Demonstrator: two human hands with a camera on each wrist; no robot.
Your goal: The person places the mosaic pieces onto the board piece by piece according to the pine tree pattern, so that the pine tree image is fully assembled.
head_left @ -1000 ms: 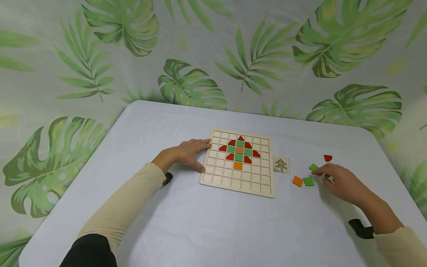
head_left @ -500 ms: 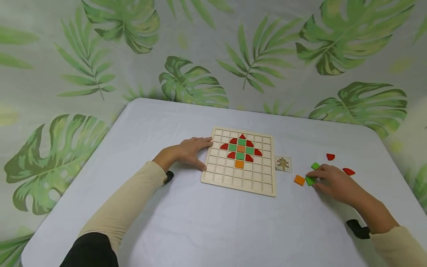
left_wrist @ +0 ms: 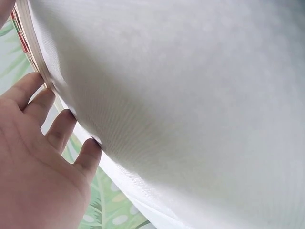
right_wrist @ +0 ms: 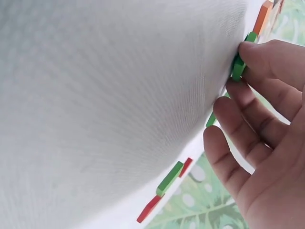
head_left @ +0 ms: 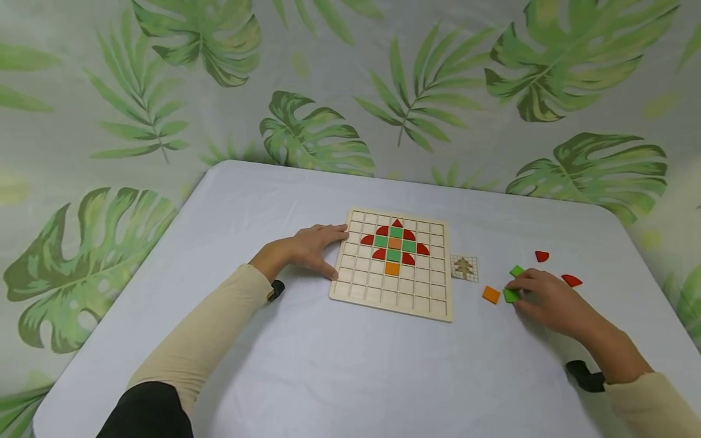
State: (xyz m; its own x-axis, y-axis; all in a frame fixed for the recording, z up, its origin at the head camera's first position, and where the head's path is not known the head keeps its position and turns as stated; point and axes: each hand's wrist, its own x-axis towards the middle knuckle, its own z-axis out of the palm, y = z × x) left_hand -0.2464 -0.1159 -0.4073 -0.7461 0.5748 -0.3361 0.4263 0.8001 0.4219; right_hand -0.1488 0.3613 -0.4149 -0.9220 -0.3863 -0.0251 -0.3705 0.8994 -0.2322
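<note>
A light wooden grid board (head_left: 358, 293) lies mid-table, with red, green and orange pieces set in it as a tree. At its left edge rests my left hand (head_left: 309, 249), fingers spread and thumb lower on the same side. In the left wrist view several fingertips (left_wrist: 35, 81) meet the board's side and the table. Right of the board, my right hand (head_left: 550, 304) pinches a green square tile (head_left: 510, 296) between thumb and finger. The same tile (right_wrist: 239, 67) shows edge-on in the right wrist view. An orange square tile (head_left: 491, 295) lies just left of it.
A small card (head_left: 464, 269) with a printed tree sits against the board's right edge. Another green tile (head_left: 516, 270) lies just beyond the right hand. One red piece (head_left: 541, 256) lies farther back, another red piece (head_left: 572, 280) to the right. A leaf-patterned backdrop (head_left: 317, 134) stands behind the table.
My right hand has moved from the farther green tile to the nearer one and taken hold of it, uncovering a red piece at the right. My left hand has stayed at the board.
</note>
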